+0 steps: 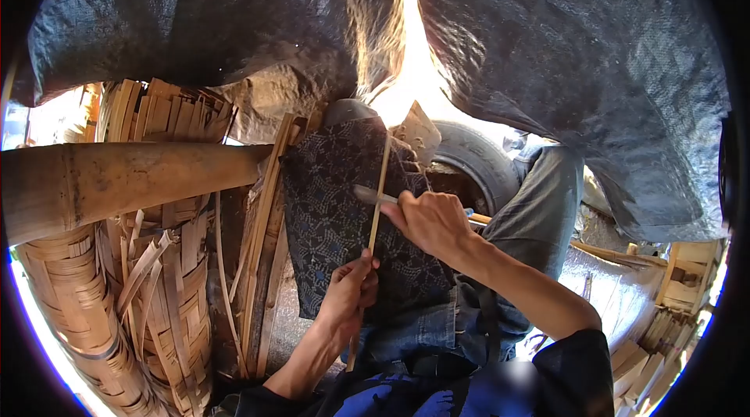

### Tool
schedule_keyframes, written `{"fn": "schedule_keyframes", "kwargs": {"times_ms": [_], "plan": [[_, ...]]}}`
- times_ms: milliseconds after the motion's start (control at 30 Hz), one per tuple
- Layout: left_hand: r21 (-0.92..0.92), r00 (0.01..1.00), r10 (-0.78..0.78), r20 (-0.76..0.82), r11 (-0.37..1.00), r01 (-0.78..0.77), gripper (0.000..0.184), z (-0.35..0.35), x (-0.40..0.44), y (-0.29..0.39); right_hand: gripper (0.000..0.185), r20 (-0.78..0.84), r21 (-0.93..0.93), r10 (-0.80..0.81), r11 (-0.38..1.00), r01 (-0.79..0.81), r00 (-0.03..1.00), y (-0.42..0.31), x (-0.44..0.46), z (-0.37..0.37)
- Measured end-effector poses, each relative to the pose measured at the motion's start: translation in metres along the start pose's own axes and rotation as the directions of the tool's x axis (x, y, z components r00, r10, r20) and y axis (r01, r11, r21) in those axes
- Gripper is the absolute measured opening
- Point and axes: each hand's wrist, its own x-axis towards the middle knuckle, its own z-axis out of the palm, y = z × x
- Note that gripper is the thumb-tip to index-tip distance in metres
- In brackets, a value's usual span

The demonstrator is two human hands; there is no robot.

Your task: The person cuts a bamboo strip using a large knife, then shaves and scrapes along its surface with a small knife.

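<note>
Beneath black tarpaulin [562, 34], the left hand [349, 294] pinches a forward-pointing bamboo strip [383, 171], the right hand [437, 226] gripping a knife [365, 194] crosswise beyond.

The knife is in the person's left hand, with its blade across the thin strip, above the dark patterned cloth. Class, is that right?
Not quite: the head view shows the knife in the right hand, not the left hand, which holds the thin strip. The blade does lie across the strip, above the dark patterned cloth.
</note>
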Motion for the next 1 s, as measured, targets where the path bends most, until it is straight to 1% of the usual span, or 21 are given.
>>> {"fn": "schedule_keyframes", "kwargs": {"times_ms": [67,200,267,300,367,433,467,500,567,600,633,700,733,767,800,833,867,900,933,967,1000], "plan": [[0.011,0.999,-0.032,0.000,0.999,0.032,0.024,0.002,-0.003,-0.006,0.058,0.023,-0.011,0.152,0.988,-0.152,0.988,0.015,0.018,0.002],[0.027,0.998,-0.060,0.007,0.998,0.060,0.026,0.004,-0.009,-0.005,0.060,0.038,0.028,0.153,0.988,-0.154,0.988,0.056,0.052,0.006],[0.029,0.998,-0.054,0.043,0.998,0.053,0.026,0.004,-0.010,-0.002,0.060,-0.229,0.060,0.028,0.998,-0.014,0.973,0.074,0.071,0.010],[0.009,0.997,-0.062,0.054,0.998,0.062,0.026,0.001,-0.011,-0.001,0.060,-0.238,0.049,0.030,0.999,-0.019,0.971,0.084,0.083,0.010],[0.002,0.996,-0.066,0.057,0.998,0.066,0.026,-0.003,-0.014,0.000,0.052,-0.170,-0.015,0.074,0.997,-0.078,0.983,0.099,0.108,0.012],[-0.059,0.991,-0.100,0.085,0.993,0.105,0.025,-0.006,-0.019,0.001,0.052,-0.357,-0.036,0.007,0.999,-0.022,0.934,0.115,0.137,0.011],[-0.067,0.990,-0.110,0.089,0.991,0.117,0.026,-0.008,-0.020,0.003,0.057,-0.239,-0.034,0.040,0.998,-0.049,0.970,0.117,0.148,0.002],[-0.057,0.991,-0.103,0.088,0.992,0.108,0.026,-0.010,-0.020,0.005,0.057,-0.252,-0.030,0.042,0.998,-0.051,0.967,0.114,0.152,0.000],[-0.185,0.973,-0.118,0.198,0.971,0.155,0.027,-0.016,-0.019,0.009,0.063,-0.208,0.216,0.199,0.964,-0.153,0.958,0.091,0.155,-0.010],[-0.266,0.942,-0.118,0.315,0.942,0.207,0.027,-0.023,-0.016,0.008,0.063,-0.022,0.418,0.391,0.840,-0.347,0.920,0.076,0.152,-0.013],[-0.276,0.942,-0.110,0.316,0.940,0.202,0.027,-0.028,-0.013,0.008,0.067,0.151,0.625,0.484,0.629,-0.462,0.862,0.055,0.140,-0.026],[-0.375,0.852,-0.123,0.510,0.859,0.348,0.027,-0.035,-0.009,0.004,0.057,0.393,0.839,0.282,0.279,-0.467,0.875,0.029,0.108,-0.030],[-0.383,0.831,-0.139,0.539,0.838,0.388,0.031,-0.035,-0.008,0.003,0.051,0.359,0.888,0.204,0.227,-0.400,0.911,0.017,0.093,-0.026],[-0.390,0.837,-0.136,0.529,0.838,0.383,0.031,-0.034,-0.008,0.004,0.045,0.316,0.929,0.134,0.159,-0.335,0.939,0.008,0.084,-0.020],[-0.333,0.835,-0.119,0.538,0.880,0.339,0.032,-0.032,-0.008,0.004,0.037,0.282,0.951,0.168,0.084,-0.299,0.945,0.002,0.081,-0.015],[-0.264,0.828,-0.111,0.550,0.917,0.299,0.034,-0.028,-0.008,0.006,0.037,0.284,0.952,0.177,0.065,-0.299,0.942,-0.001,0.078,-0.010],[-0.038,0.940,-0.094,0.329,0.993,0.112,0.040,-0.012,-0.018,0.012,0.040,0.272,0.940,0.209,0.151,-0.306,0.939,-0.001,0.076,-0.007],[-0.016,0.937,-0.107,0.334,0.993,0.119,0.040,-0.004,-0.021,0.018,0.042,0.255,0.919,0.243,0.241,-0.313,0.936,-0.001,0.074,-0.007],[0.135,0.985,0.008,0.173,0.990,-0.032,0.042,0.003,-0.022,0.024,0.045,0.300,0.896,0.234,0.264,-0.358,0.925,-0.006,0.069,-0.017],[0.295,0.987,0.158,0.032,0.942,-0.161,0.044,0.006,-0.022,0.028,0.046,0.260,0.909,0.196,0.281,-0.308,0.946,-0.007,0.065,-0.014],[0.304,0.978,0.197,0.064,0.930,-0.207,0.042,-0.004,-0.016,0.026,0.048,0.247,0.904,0.181,0.311,-0.293,0.952,-0.008,0.063,-0.013]]}}
